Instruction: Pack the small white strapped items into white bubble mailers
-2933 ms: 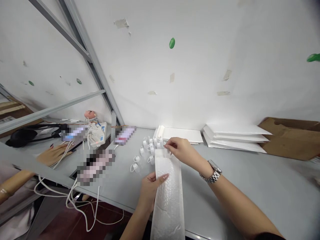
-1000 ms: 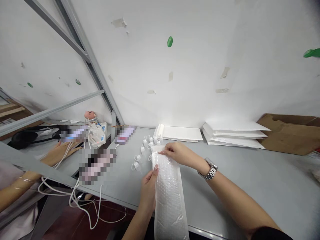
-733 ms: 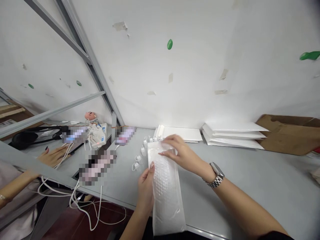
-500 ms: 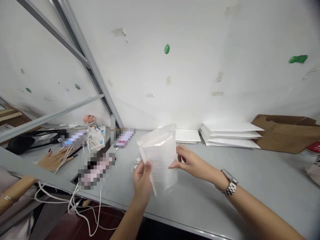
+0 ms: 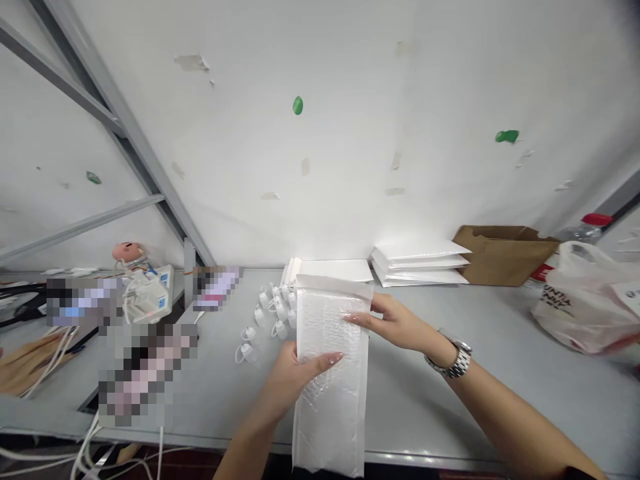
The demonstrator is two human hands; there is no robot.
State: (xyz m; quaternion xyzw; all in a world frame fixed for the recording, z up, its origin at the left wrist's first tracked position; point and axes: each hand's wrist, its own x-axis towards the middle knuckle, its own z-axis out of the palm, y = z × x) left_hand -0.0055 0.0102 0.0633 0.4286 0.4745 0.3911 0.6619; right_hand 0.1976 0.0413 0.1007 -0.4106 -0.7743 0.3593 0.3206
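A long white bubble mailer lies lengthwise on the grey table, its near end hanging over the front edge. My left hand grips its left edge, thumb on top. My right hand, with a metal watch on the wrist, pinches the right edge near the folded-over top flap. Several small white capped bottles stand just left of the mailer's top.
Two stacks of white mailers lie against the wall. A brown cardboard box and a white plastic bag sit at the right. A power strip with cables and a small doll are at the left.
The mailer was lifted and turned in the air, and now lies flat on the table again with both hands on its edges. The camera view has swung to the right.
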